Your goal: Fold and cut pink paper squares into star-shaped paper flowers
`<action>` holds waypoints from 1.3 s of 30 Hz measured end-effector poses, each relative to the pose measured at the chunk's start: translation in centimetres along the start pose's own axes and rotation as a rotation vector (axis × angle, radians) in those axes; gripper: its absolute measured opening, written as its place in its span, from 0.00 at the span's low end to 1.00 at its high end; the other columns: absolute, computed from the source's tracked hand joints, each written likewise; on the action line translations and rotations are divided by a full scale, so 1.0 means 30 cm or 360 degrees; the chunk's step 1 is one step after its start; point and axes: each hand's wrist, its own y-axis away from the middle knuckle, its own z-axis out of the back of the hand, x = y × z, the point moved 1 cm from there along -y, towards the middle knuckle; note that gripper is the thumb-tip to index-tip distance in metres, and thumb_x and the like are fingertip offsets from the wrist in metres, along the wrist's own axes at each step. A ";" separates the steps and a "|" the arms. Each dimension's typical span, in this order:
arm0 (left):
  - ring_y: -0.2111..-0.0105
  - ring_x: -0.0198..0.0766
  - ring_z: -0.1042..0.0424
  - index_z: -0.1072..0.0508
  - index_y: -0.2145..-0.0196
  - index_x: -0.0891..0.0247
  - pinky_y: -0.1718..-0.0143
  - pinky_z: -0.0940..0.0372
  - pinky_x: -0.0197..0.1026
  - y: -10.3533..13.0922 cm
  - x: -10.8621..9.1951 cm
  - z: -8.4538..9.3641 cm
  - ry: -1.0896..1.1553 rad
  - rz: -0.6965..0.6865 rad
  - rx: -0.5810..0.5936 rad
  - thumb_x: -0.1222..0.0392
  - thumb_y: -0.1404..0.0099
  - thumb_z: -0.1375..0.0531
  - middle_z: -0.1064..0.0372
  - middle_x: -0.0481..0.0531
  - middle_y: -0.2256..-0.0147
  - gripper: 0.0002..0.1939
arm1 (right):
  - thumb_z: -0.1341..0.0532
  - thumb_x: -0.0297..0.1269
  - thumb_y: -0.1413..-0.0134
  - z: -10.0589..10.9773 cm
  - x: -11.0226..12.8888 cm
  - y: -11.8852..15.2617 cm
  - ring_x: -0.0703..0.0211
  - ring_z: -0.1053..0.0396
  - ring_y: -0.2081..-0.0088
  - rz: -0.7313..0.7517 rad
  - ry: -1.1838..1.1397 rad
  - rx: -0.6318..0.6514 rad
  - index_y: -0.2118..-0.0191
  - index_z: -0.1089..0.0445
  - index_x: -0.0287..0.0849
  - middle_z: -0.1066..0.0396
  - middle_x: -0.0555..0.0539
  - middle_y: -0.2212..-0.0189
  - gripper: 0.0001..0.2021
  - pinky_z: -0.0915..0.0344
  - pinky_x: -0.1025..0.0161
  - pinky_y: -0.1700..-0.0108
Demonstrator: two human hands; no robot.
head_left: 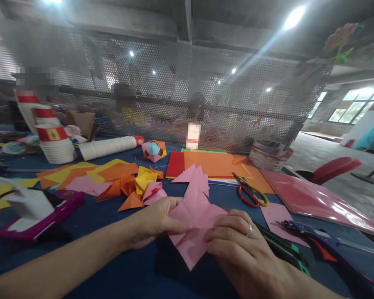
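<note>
A creased sheet of pink origami paper [195,245] is held up between both hands, one corner pointing down toward me. My left hand [162,220] pinches its left side, thumb on top. On the right side, my right hand [237,241], with a ring on one finger, has its fingers closed over the paper's edge. Just behind the sheet lie folded pink paper pieces [195,182]. To the left of them sit folded orange pieces [131,199], a yellow folded piece [145,180] and a pink folded piece [154,191].
Red-and-yellow scissors [252,193], a glue gun [321,238] and a green cutter [283,245] lie at right. Stacked coloured paper [208,164] and a paper ball [155,150] are behind. A purple power strip [43,220] and stacked paper cups [54,143] stand left.
</note>
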 end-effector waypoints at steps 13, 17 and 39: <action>0.67 0.38 0.28 0.36 0.51 0.65 0.67 0.35 0.37 -0.013 0.025 0.016 -0.0310 -0.0016 -0.0224 0.66 0.48 0.37 0.28 0.49 0.68 0.26 | 0.47 0.21 0.46 -0.014 -0.012 0.022 0.61 0.33 0.54 0.0018 -0.0149 0.0365 0.62 0.32 0.41 0.25 0.49 0.62 0.11 0.43 0.60 0.48; 0.81 0.28 0.37 0.42 0.48 0.63 0.80 0.44 0.30 -0.014 0.045 0.033 -0.0513 -0.0027 -0.0348 0.69 0.48 0.39 0.39 0.37 0.79 0.29 | 0.48 0.19 0.48 -0.018 -0.005 0.030 0.63 0.32 0.57 0.0006 -0.0368 0.0416 0.61 0.33 0.41 0.25 0.50 0.62 0.13 0.43 0.63 0.47; 0.55 0.40 0.30 0.27 0.60 0.67 0.46 0.39 0.41 0.090 0.051 -0.047 -0.2307 -0.1757 0.0329 0.63 0.31 0.52 0.26 0.54 0.59 0.14 | 0.48 0.25 0.47 -0.004 -0.041 0.060 0.61 0.33 0.68 -0.0153 -0.0738 0.0686 0.66 0.32 0.40 0.28 0.48 0.72 0.08 0.40 0.62 0.65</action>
